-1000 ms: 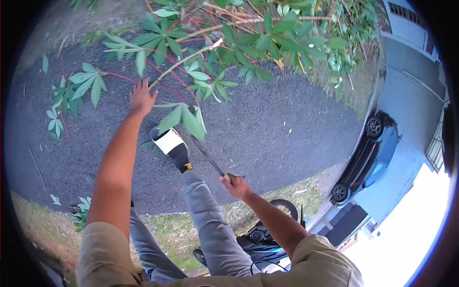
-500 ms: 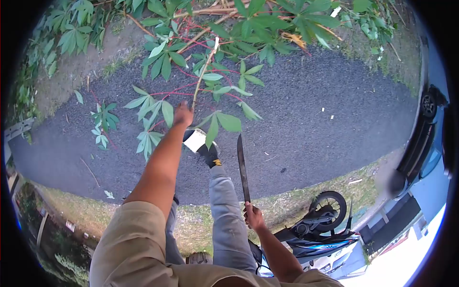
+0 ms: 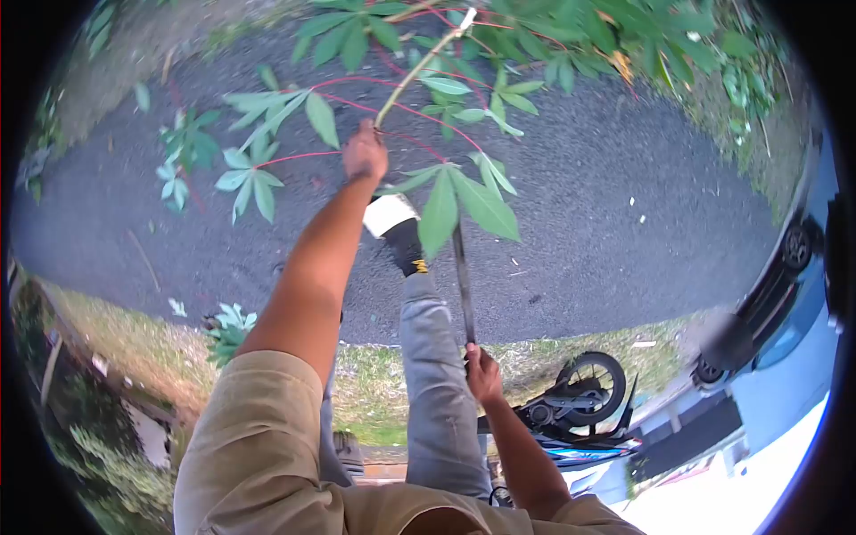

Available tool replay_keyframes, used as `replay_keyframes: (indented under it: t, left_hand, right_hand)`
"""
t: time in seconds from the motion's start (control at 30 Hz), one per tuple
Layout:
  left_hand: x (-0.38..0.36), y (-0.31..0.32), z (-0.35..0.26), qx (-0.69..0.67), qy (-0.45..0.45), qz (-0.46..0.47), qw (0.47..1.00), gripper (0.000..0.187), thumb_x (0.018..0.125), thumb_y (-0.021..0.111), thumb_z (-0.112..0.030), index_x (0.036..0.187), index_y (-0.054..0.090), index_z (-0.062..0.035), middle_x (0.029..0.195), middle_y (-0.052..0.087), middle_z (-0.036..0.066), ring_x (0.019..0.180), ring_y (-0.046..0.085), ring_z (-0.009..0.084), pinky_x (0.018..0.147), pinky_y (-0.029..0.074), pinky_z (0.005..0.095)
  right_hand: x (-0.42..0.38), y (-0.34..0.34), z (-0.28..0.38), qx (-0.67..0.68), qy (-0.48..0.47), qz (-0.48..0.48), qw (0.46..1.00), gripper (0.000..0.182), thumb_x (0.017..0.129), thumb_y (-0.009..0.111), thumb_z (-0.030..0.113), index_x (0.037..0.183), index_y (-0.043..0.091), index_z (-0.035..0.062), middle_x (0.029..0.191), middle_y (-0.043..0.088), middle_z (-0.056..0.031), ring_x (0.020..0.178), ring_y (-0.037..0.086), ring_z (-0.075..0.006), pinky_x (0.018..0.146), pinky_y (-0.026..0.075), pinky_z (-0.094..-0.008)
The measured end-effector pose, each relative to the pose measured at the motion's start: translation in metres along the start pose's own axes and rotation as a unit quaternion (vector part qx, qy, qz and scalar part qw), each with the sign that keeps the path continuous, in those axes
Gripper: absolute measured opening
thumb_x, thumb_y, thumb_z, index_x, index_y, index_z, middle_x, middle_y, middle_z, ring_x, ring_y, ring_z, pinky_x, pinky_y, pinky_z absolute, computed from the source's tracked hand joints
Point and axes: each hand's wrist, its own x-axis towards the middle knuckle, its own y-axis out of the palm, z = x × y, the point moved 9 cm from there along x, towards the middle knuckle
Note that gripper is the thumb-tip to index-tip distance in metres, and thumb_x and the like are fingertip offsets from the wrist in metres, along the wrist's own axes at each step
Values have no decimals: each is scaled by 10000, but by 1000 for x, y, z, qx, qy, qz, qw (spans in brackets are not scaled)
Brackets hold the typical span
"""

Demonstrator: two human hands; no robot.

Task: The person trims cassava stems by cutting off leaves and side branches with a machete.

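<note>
My left hand is closed around the lower part of a pale woody stem, whose upper end shows a bare, light cut face. Red leaf stalks with green, finger-shaped leaves spread out on both sides of that hand. Lower down, my right hand grips a machete by its handle, the long dark blade pointing away from me. A large drooping leaf covers the blade's tip. My foot in a white-topped sandal stands just below the left hand.
More cut leafy branches lie heaped at the top. Dark asphalt runs across the middle, with a grass strip nearer me. A motorcycle stands at right, and a dark car is farther right.
My left hand, still on the stem, has moved up and slightly right in view. The right hand and machete have risen a little, and the blade's tip has passed behind a leaf.
</note>
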Motion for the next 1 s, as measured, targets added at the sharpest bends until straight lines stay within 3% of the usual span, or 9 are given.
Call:
replay_keyframes:
  t: [0.03, 0.07, 0.2, 0.33, 0.5, 0.67, 0.83, 0.9, 1.0]
  left_hand:
    - [-9, -19, 10, -25, -8, 21, 999, 184, 1051, 596, -229, 1126, 600, -61, 965, 737, 215, 916, 697, 482, 799, 549, 605]
    - [-23, -42, 24, -22, -24, 9, 999, 184, 1051, 596, -229, 1126, 600, -61, 965, 737, 215, 916, 697, 482, 799, 549, 605]
    - [-103, -163, 88, -152, -38, -16, 988, 199, 1041, 617, -221, 1154, 615, -58, 970, 729, 251, 924, 707, 484, 794, 553, 589]
    - [-195, -258, 176, -254, -102, 31, 961, 250, 1053, 653, -264, 1158, 633, -38, 929, 727, 224, 894, 711, 463, 764, 530, 541]
    - [-334, -387, 265, -226, -176, -86, 954, 233, 1037, 677, -220, 1182, 642, -41, 861, 702, 196, 774, 693, 366, 713, 521, 458]
    - [-505, -442, 389, -250, -363, -128, 888, 242, 1019, 706, -218, 1171, 672, -34, 669, 644, 119, 539, 579, 172, 567, 461, 387]
    - [-678, -490, 453, -244, -494, -203, 809, 265, 1002, 723, -236, 1158, 678, -27, 665, 673, 94, 556, 637, 157, 580, 494, 368]
    - [-738, -488, 472, -302, -540, -245, 747, 261, 976, 727, -225, 1130, 710, -15, 880, 745, 208, 659, 693, 280, 713, 545, 448]
    - [-802, -480, 499, -293, -562, -292, 716, 315, 961, 746, -262, 1137, 755, 0, 958, 785, 192, 731, 740, 275, 762, 572, 427]
  right_hand:
    - [-2, -2, 5, -22, -11, 0, 1000, 598, 1122, 470, 524, 947, 653, -17, 787, 648, -254, 726, 624, -394, 721, 501, -484]
    - [-8, -5, 25, -31, -4, 35, 999, 625, 1105, 451, 568, 1014, 671, -10, 908, 673, -295, 906, 655, -491, 810, 500, -514]
    - [-11, 3, 65, -95, -118, 87, 985, 606, 1110, 470, 547, 940, 631, -13, 879, 645, -265, 860, 636, -465, 796, 489, -533]
    - [-10, 18, 99, -326, -215, 114, 914, 511, 1088, 527, 539, 1032, 648, 45, 853, 695, -260, 826, 688, -480, 753, 530, -544]
    - [-69, 47, 197, -454, -274, 130, 838, 488, 1064, 554, 555, 1120, 620, 75, 907, 725, -270, 877, 710, -501, 790, 551, -596]
    - [-153, 138, 257, -522, -393, 156, 741, 409, 1044, 626, 482, 1096, 612, 76, 905, 735, -253, 833, 714, -490, 747, 548, -596]
    - [-257, 262, 269, -527, -497, 210, 657, 407, 1023, 673, 459, 1089, 601, 63, 891, 734, -238, 812, 714, -479, 725, 553, -576]
    - [-292, 319, 256, -548, -477, 281, 627, 418, 1016, 687, 461, 1089, 597, 60, 891, 735, -226, 817, 719, -471, 715, 557, -568]
    - [-345, 394, 234, -559, -506, 321, 573, 420, 1019, 682, 470, 1088, 594, 65, 887, 732, -224, 821, 721, -469, 709, 557, -571]
